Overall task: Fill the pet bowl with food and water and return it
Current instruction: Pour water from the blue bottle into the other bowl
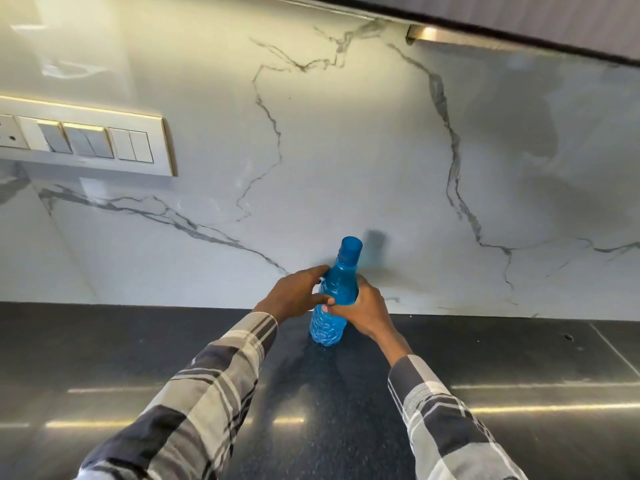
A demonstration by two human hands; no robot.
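Two arms in long plaid shirt sleeves: left sleeve [194, 393], right sleeve [446, 424]. Checks of dark grey, light grey, off-white, thin pale stripes. Cuffs at wrists; left hand [294, 292], right hand [363, 310] bare.

Bottle [330, 299] standing upright on counter [519, 358], just before backsplash wall [346, 150]. Left hand [294, 292] and right hand [363, 306] flanking it, both touching. Switch panel [86, 140] sitting on wall, far left.
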